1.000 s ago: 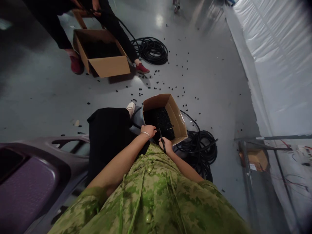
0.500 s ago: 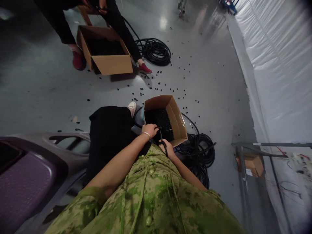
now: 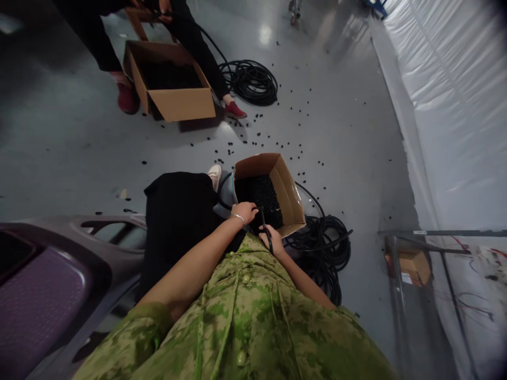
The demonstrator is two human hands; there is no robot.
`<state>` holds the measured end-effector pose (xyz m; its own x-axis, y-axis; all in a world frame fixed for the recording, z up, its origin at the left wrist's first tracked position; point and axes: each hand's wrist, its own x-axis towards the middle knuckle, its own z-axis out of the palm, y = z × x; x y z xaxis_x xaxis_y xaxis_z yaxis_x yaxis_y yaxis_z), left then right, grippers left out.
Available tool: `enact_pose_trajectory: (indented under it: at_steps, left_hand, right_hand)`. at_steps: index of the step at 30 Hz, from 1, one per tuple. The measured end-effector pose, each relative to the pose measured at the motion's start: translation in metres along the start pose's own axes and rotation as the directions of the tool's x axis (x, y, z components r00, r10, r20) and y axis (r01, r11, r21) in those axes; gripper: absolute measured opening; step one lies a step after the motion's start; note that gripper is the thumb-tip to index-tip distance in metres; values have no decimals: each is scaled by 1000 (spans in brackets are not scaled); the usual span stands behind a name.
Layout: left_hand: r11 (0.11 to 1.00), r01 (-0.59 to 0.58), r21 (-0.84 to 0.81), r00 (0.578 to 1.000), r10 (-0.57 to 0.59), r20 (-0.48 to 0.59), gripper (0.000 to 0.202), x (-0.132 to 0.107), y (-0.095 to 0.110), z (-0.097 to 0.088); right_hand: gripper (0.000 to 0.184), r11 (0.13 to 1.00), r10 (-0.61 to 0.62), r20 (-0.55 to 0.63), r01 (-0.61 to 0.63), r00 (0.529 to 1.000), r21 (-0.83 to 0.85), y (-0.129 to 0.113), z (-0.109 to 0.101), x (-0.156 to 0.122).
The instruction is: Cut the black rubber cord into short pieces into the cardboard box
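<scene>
My left hand (image 3: pixel 244 211) is closed around a black hose (image 3: pixel 225 203), near its end, over the near rim of a cardboard box (image 3: pixel 291 198). Small black pieces (image 3: pixel 261 192) fill the bottom of this box. In my right hand (image 3: pixel 274 240) is a pair of black-handled scissors (image 3: pixel 264 224), fingers wrapped round the handles. The blades point away from me and meet the hose end just beside my left fingertips. Whether they are parted is too small to tell.
Black hose coils (image 3: pixel 328 243) lie right of the box. Across the floor, a seated person's hand (image 3: pixel 165 9) holds hose above another cardboard box (image 3: pixel 182 105), with a hose coil (image 3: pixel 253 82) alongside. Black bits (image 3: pixel 259 134) litter the floor. A purple-grey chair (image 3: pixel 43 285) stands at left.
Both hands keep nearly the same place, on the hose and the scissors. The scissors have shifted very slightly.
</scene>
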<state>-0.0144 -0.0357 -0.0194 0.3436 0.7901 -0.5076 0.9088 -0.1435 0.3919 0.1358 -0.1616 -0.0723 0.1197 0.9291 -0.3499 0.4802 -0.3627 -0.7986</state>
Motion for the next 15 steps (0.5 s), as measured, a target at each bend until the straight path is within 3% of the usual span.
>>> enact_pose_trajectory:
  at_steps: [15]
  left_hand:
    - [998, -33, 50, 999, 33, 2, 37, -4, 3, -3]
  right_hand:
    - [30, 1000, 16, -16, -16, 1000, -10, -1, 1, 0]
